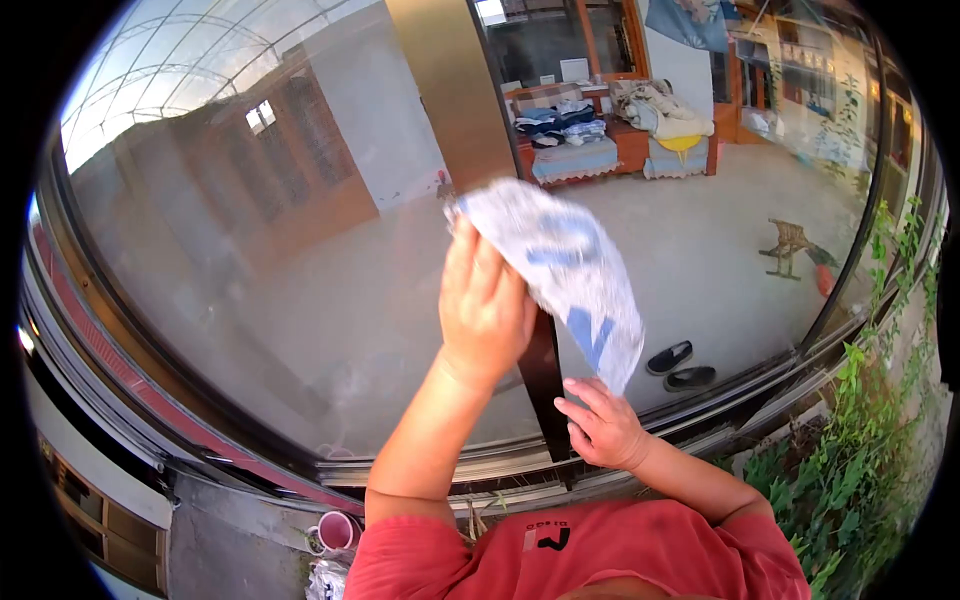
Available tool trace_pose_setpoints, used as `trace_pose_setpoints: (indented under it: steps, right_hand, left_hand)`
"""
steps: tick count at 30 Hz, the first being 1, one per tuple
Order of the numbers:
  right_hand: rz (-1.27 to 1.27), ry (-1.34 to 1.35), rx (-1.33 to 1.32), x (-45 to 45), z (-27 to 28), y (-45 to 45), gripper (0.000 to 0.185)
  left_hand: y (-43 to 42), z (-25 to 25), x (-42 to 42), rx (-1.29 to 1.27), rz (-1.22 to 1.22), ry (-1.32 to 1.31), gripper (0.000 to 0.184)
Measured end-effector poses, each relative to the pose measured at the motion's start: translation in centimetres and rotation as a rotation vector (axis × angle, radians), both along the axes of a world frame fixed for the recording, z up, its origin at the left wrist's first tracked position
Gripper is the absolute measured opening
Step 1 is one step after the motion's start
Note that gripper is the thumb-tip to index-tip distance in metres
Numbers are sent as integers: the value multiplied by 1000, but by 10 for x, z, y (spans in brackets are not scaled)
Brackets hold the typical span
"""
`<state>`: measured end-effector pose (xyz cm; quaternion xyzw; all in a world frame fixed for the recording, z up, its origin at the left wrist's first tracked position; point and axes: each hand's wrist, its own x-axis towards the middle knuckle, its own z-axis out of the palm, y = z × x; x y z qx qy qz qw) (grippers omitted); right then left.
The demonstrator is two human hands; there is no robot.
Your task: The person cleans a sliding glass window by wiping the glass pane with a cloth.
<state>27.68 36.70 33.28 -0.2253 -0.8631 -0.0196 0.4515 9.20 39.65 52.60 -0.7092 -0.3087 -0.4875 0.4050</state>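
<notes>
My left hand [488, 315] is raised in front of the window, its fingers closed on the upper left edge of a white and blue cloth [575, 255]. The cloth hangs in a curve down to the right and looks slightly blurred. Just below its lower corner is my right hand [605, 428], with its fingers loosely apart and nothing visible in them. Behind both hands stands a large glass window [300, 290] with a dark upright frame bar [545, 385]. I cannot tell whether the cloth touches the glass.
Green climbing plants [840, 460] grow close on my right. At lower left a pink mug [336, 531] stands beside a crumpled plastic bag [326, 580]. Through the glass show dark shoes [670, 357], a small stool [787, 246] and a bench [575, 160] with folded clothes.
</notes>
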Motion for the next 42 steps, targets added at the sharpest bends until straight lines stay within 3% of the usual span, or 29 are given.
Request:
trace_pose_setpoints:
  steps: [2,4,8,15,19,22,24,26,31,34,37,42]
  right_hand:
    - [32,31,22,1,4,-1,50]
    - [-21,-33,72,6,3,-2,46]
    - [-25,-29,51,5,9,0,44]
    - [-36,-20,134,-17,24,3,53]
    - [-37,7,158,-21,31,7,47]
    - [-37,9,191,-22,35,12,47]
    - [-32,41,194,-22,35,13,47]
    - [-34,44,192,-23,36,11,47]
    - [-85,-52,119,-14,17,6,49]
    - [-16,-35,93,-10,10,12,41]
    - [-8,-39,12,-9,8,10,38]
    - [-85,-140,-73,-8,15,1,43]
  left_hand:
    - [-4,-56,-3,-81,-92,20,35]
    - [-13,-100,-2,-127,-32,17,33]
    - [-11,-122,-4,-149,-34,-29,32]
    - [9,39,-8,111,-117,39,40]
    - [19,128,-11,295,-117,100,44]
    - [33,153,-9,292,-226,70,46]
    - [33,145,-8,248,-324,30,48]
    - [22,107,-9,252,-233,-2,44]
    - [3,-40,-7,-82,-308,-91,33]
    - [-8,-110,-3,-180,-276,-130,32]
    - [-5,-120,-8,-198,-307,-130,31]
    - [5,-47,-9,-96,-364,-155,31]
